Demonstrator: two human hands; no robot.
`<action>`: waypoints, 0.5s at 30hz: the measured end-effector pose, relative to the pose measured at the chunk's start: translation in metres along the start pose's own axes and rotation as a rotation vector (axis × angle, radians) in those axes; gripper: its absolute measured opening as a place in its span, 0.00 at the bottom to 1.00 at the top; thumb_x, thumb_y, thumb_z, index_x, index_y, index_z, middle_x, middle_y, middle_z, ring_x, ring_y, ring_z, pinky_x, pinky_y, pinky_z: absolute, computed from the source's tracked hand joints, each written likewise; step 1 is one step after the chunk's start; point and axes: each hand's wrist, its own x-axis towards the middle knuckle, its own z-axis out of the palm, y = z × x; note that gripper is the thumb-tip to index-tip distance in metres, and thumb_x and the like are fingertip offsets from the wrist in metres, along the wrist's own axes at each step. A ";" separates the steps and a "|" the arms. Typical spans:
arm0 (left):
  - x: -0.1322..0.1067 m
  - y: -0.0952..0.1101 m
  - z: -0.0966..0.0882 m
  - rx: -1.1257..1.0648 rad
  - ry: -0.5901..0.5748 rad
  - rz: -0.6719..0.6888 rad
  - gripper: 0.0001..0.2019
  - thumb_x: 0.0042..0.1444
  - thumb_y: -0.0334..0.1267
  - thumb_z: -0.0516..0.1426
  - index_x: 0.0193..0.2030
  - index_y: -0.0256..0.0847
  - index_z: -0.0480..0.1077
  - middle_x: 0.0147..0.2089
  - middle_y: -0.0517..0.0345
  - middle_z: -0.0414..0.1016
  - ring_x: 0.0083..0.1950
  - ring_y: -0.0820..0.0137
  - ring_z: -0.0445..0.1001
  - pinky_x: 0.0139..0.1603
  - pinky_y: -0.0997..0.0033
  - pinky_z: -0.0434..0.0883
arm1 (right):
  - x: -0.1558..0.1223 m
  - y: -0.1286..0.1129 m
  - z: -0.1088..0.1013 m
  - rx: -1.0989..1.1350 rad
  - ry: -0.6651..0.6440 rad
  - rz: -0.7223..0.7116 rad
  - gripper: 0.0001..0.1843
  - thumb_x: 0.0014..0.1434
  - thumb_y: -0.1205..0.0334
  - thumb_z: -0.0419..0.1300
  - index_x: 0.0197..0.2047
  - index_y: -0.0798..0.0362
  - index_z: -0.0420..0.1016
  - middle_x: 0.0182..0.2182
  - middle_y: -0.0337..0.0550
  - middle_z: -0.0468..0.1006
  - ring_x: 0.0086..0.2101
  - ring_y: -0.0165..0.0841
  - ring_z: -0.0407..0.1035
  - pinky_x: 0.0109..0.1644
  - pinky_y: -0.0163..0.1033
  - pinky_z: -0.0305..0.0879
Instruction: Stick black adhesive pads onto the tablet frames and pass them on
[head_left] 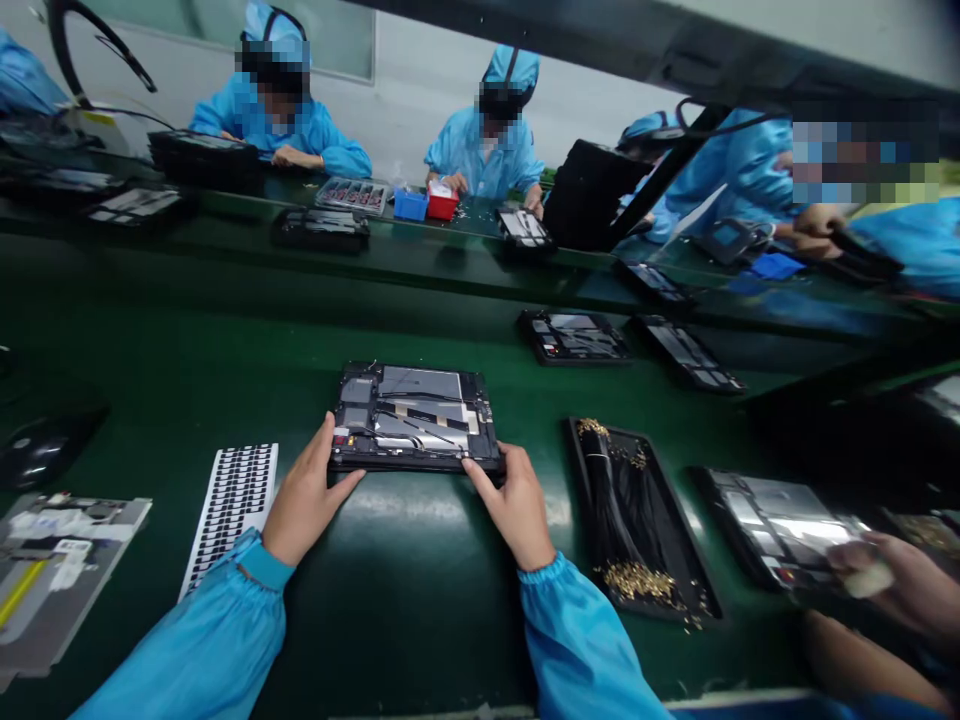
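Note:
An opened tablet (420, 410) with its inner parts facing up, grey battery panels, black cables and small boards, sits in a black frame at the middle of the green bench. My left hand (304, 500) grips its left front corner, thumb along the front edge. At the right front corner my right hand (517, 505) holds it, the thumb on top near the front edge. The fingers behind the frame are partly hidden. Left of my left hand lies a white sheet of black stickers (234, 500). To the right of my right hand is a black tray (694, 560) of thin black cables (619, 510) with gold ends.
More opened tablets (577, 337) lie toward the back, by a raised shelf (420, 270). At right, a co-worker's hand (900, 585) touches another tablet (772, 520). A grey sheet (67, 570) and a black mouse (52, 440) lie left. Several people work across the bench.

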 end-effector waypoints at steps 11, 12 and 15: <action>-0.001 0.008 -0.004 0.008 -0.024 -0.042 0.43 0.65 0.55 0.55 0.77 0.46 0.35 0.76 0.43 0.54 0.74 0.54 0.59 0.71 0.50 0.64 | -0.001 -0.003 -0.004 0.032 -0.027 0.008 0.31 0.63 0.34 0.57 0.54 0.53 0.68 0.46 0.53 0.75 0.48 0.46 0.72 0.52 0.51 0.70; -0.001 0.008 -0.005 0.007 -0.023 -0.043 0.43 0.64 0.55 0.55 0.77 0.46 0.35 0.76 0.43 0.54 0.74 0.54 0.59 0.71 0.50 0.64 | -0.001 -0.003 -0.004 0.031 -0.028 0.007 0.31 0.63 0.34 0.57 0.54 0.53 0.68 0.46 0.53 0.75 0.48 0.47 0.72 0.52 0.51 0.70; -0.001 0.006 -0.004 -0.003 -0.023 -0.031 0.43 0.65 0.56 0.55 0.77 0.46 0.36 0.76 0.43 0.54 0.74 0.54 0.58 0.71 0.50 0.63 | 0.000 -0.003 -0.005 0.020 -0.025 0.010 0.32 0.63 0.34 0.57 0.54 0.54 0.69 0.47 0.54 0.75 0.48 0.47 0.72 0.51 0.52 0.71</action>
